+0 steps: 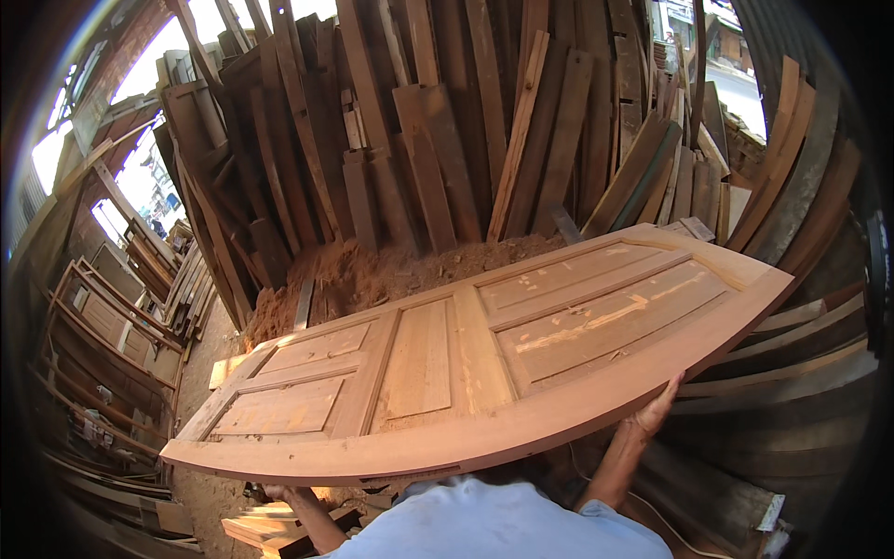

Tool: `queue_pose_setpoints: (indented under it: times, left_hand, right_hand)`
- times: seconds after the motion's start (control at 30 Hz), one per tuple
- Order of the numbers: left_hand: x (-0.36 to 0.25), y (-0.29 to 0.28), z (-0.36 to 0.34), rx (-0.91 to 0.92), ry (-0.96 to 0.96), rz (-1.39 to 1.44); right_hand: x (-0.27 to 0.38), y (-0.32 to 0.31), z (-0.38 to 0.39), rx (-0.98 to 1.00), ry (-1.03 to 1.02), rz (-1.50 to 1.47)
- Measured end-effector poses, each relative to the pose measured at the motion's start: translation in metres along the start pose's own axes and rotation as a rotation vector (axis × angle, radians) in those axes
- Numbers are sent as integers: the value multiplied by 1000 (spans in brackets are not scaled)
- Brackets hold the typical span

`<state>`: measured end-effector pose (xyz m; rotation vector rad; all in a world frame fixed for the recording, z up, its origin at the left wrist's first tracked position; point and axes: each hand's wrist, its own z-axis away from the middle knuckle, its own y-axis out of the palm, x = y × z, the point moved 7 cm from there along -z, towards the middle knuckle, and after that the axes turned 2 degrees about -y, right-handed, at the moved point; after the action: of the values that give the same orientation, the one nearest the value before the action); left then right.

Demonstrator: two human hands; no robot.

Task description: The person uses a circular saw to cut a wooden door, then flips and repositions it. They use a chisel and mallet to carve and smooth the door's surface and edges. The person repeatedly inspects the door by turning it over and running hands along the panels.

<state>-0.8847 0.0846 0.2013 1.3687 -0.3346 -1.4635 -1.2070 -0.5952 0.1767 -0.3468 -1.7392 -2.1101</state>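
Observation:
A large wooden panel door (484,373) lies across the view in front of my body, its right end raised higher in the picture than its left. Pale filler-like patches mark several of its recessed panels. Under the near edge, toward the right end, my right hand (657,406) grips the door, with fingertips showing at the edge. My left hand (277,491) is at the near edge toward the left end, its fingers mostly hidden beneath the wood. Both forearms reach outward from beside my light blue shirt.
Many dark planks (447,140) lean upright behind the door, above a heap of reddish sawdust (354,275). More boards (792,363) are stacked at the right. Wooden frames (112,326) stand at the left. Cut wood pieces (265,529) lie below my left hand.

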Motion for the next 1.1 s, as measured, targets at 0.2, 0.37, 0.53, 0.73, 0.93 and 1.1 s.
queue_pose_setpoints:
  times: [0.2,0.37,0.53,0.73,0.93,1.1]
  left_hand:
    - [-5,22,15,49,-9,56]
    - [-17,53,32,99,-37,94]
    - [-68,106,30,218,-102,162]
    - [-71,187,12,220,-37,200]
    - [-52,245,-3,113,-26,85]
    - [-92,260,-117,477,-156,41]
  right_hand:
    - [-8,10,-9,76,68,-127]
    - [18,56,-12,71,-10,-148]
    - [34,135,19,12,-116,-86]
    - [29,179,-29,16,-316,147]
    - [41,272,-5,-119,-1104,423]
    - [32,351,16,59,-1351,442]
